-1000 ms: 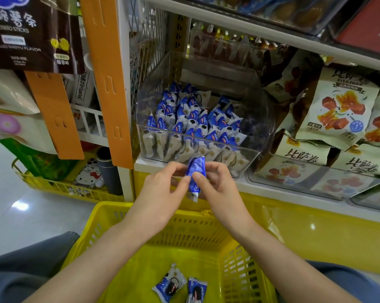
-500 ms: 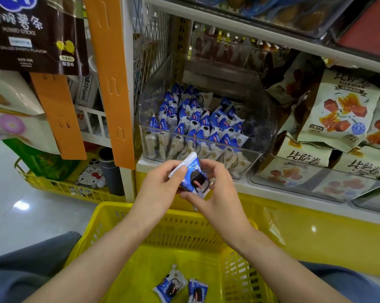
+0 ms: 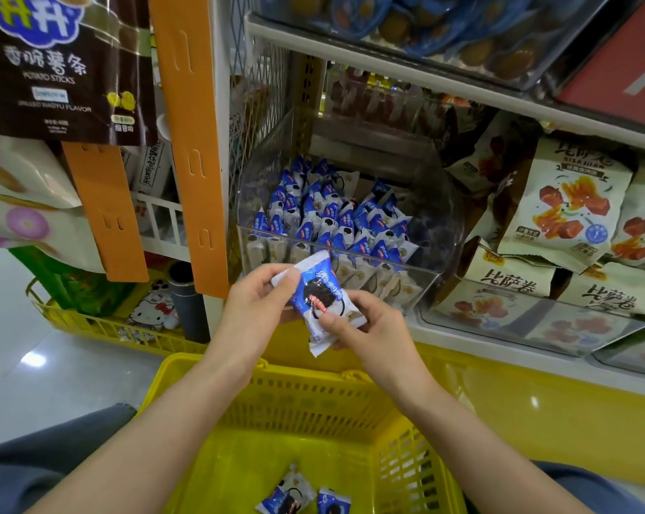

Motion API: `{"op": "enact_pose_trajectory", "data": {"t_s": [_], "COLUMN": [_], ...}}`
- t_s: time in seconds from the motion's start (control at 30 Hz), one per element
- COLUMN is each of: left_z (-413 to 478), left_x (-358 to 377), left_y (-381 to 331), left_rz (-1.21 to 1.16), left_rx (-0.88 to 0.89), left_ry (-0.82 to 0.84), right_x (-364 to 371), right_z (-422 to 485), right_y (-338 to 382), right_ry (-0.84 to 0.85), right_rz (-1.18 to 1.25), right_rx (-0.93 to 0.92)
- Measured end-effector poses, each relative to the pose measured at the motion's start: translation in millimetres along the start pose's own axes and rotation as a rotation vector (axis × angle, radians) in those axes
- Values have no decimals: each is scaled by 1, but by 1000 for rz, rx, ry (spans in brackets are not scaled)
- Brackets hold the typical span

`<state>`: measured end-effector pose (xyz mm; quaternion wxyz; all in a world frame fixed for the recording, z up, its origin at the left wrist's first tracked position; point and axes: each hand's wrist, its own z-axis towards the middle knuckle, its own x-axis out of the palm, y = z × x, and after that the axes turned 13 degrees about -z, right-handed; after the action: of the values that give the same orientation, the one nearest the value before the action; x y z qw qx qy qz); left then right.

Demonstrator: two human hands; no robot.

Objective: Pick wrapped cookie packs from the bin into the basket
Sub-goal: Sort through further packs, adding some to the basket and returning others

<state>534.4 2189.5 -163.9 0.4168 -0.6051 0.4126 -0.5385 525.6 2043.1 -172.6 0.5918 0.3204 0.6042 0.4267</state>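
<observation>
Cookie pack [image 3: 318, 295] now turned face-up, mid-frame; left hand [image 3: 255, 305] and right hand [image 3: 376, 329] both pinch it; basket [image 3: 306, 406] drop pending.

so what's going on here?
A person is holding one wrapped cookie pack in both hands. The left hand pinches its top end and the right hand grips its lower part, in front of the clear bin. Two packs lie in the yellow basket below, and many bin packs remain.
</observation>
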Motion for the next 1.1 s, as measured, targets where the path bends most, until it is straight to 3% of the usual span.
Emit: {"op": "enact_pose_trajectory", "data": {"t_s": [0.13, 0.33, 0.57, 0.73, 0.97, 1.1], "left_z": [-2, 2, 29, 52, 57, 60], "left_x": [5, 3, -11, -22, -25, -25], "left_y": [-3, -13, -40, -34, -27, -24], "left_rz": [-1, 272, 863, 1235, 1244, 1208], "left_rx": [-18, 220, 637, 614, 708, 770], "left_ry": [62, 115, 162, 232, 229, 186], "right_x": [-1, -9, -43, -65, -71, -69], "right_z": [0, 1, 33, 116, 217, 247], "right_y": [-1, 8, 37, 54, 38, 28], "right_ry": [-25, -85, -406, -581, -450, -366], "right_rz": [6, 1, -157, -448, -865, -883], "right_rx": [22, -72, -103, -30, 139, 234]}}
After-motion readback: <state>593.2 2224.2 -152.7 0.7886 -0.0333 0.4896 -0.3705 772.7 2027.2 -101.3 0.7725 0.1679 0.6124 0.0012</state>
